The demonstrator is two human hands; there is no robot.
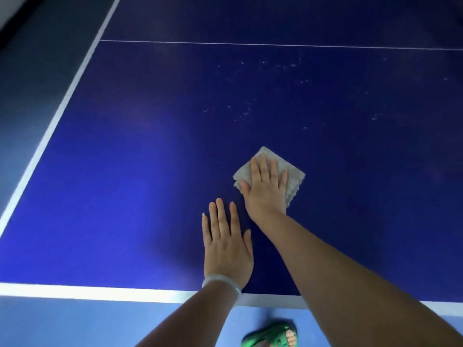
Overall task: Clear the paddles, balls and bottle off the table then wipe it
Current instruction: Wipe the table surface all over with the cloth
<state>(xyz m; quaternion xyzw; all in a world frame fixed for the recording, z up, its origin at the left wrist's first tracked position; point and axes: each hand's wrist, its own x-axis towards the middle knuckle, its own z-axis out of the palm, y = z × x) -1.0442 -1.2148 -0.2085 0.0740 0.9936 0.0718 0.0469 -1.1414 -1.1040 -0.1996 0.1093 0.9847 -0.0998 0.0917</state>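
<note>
The blue table-tennis table [125,184] fills the view, with white lines along its near and left edges. A folded grey cloth [292,172] lies flat on it right of centre. My right hand [266,189] presses on the cloth with straight fingers. My left hand [226,244] rests flat on the bare table just to the cloth's near left, fingers spread, with a pale bangle on the wrist. No paddle, ball or bottle is in view.
Pale specks and smudges [246,111] dot the surface beyond the cloth. A thin white centre line [275,45] crosses the far part. Blue floor lies below the near edge, with my foot in a green sandal [271,335].
</note>
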